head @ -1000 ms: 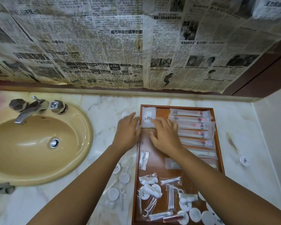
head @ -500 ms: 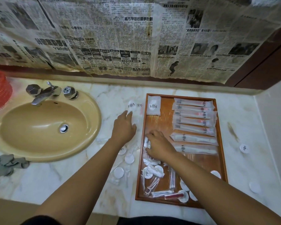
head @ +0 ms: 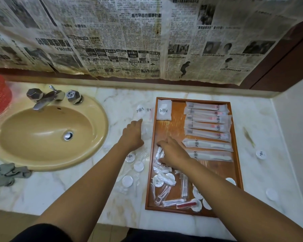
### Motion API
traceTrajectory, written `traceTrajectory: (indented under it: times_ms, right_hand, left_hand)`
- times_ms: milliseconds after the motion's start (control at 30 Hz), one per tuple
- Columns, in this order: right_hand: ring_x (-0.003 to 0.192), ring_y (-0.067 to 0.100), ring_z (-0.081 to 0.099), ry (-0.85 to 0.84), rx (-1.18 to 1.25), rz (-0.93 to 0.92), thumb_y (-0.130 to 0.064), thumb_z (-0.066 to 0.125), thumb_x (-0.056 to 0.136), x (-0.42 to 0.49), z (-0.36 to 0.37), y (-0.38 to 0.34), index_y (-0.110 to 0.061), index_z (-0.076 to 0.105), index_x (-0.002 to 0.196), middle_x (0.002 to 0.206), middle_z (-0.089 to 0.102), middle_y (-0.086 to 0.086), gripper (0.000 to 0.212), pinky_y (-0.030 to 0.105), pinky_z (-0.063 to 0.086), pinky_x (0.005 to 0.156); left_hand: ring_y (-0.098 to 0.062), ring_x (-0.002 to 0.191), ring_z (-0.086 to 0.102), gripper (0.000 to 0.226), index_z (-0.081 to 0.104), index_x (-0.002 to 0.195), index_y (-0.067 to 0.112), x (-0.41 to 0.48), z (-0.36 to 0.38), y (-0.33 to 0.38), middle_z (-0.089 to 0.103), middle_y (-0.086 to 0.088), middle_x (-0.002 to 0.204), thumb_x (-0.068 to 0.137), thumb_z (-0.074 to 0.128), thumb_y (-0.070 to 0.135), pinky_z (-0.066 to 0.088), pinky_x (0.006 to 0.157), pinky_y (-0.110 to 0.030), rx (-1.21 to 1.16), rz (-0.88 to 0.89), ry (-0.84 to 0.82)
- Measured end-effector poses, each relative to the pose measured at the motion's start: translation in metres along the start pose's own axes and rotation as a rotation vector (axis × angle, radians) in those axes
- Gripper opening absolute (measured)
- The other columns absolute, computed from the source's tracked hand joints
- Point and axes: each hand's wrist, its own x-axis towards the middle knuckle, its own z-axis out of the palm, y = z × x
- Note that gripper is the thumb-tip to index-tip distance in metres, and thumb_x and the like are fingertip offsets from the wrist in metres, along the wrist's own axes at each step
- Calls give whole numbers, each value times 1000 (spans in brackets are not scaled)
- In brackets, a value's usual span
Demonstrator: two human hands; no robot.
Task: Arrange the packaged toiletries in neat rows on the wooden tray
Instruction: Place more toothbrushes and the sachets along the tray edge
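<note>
Right hand (head: 173,151) is down in the wooden tray (head: 168,130), fingers curled round a small white packet (head: 159,153). Left hand (head: 132,135) lies flat on the surface (head: 103,193) beside it, holding nothing. 7 long packets (head: 208,130) sit lined up on the tray's right.

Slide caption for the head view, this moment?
Right hand reaches into loose clear-wrapped packets on the rectangular wooden tray; left hand over white marble counter.

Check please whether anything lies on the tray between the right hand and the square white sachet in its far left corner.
Nothing visible does. Between the right hand, which grips a small white packet, and the square white sachet, the wooden tray is bare; the long packets lie further right.
</note>
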Motion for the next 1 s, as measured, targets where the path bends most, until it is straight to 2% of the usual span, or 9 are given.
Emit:
traceTrajectory:
  times_ms: [167,267,433,567,667,767,867,933,1000]
  right_hand:
    - [127,26,45,-36,-62,-7,-40,78,85,-7,0,0,-23,48,143,134,47,4,68,38,45,100]
    - [124,23,50,26,-31,11,-46,70,89,-11,-5,0,-26,53,138,131,54,-1,56,40,45,102]
    - [97,16,67,133,885,244,-36,57,98,-14,-40,-15,-26,55,133,113,68,-2,36,37,58,85]
    - [77,17,69,16,1034,242,-26,72,93,-18,-60,-13,-18,65,119,103,74,8,28,28,56,65]
    - [66,15,65,30,1141,298,-8,73,91,-19,-60,-2,-9,69,110,95,73,15,18,24,54,57]
    - [68,16,65,145,1258,390,-5,74,90,-19,-58,9,-3,68,107,94,71,16,18,26,60,58]
    - [75,22,70,197,1332,446,-1,72,91,-18,-53,19,-4,65,103,101,72,18,15,34,64,70]
    - [80,26,73,199,1353,450,1,71,90,-17,-51,22,-4,64,105,105,71,18,17,38,64,74]
    - [89,30,75,188,1352,445,3,71,89,-14,-48,24,-4,64,108,107,71,17,22,42,64,79]
  left_hand:
    - [-29,112,56,98,28,157,20,-19,-5,-14,59,-6,127,71,74,20,45,94,-42,-4,40,48]
    - [-24,110,60,99,33,155,22,-36,-9,-15,62,-1,123,67,77,33,46,95,-43,-63,136,150]
    - [-23,109,59,90,38,152,23,-55,-20,-3,64,4,127,72,78,33,45,101,-40,-118,413,201]
    - [-18,122,49,89,34,155,25,-61,-23,13,57,1,137,77,77,29,37,105,-26,-151,499,106]
    - [-19,127,48,83,43,150,18,-64,-27,24,56,-4,138,76,76,35,41,110,-38,-207,536,228]
    - [-15,124,42,76,53,141,12,-62,-25,35,55,-5,135,74,77,40,36,106,-34,-374,314,362]
    - [-14,116,54,53,61,135,17,-48,-21,44,59,8,125,86,76,32,43,103,-32,-702,-116,221]
    - [-17,94,64,28,74,114,12,-33,-21,49,72,1,110,90,74,28,52,86,-31,-956,-244,120]
    - [-14,74,61,18,78,97,6,-21,-22,55,74,-3,97,92,74,23,50,64,-23,-1052,-274,89]
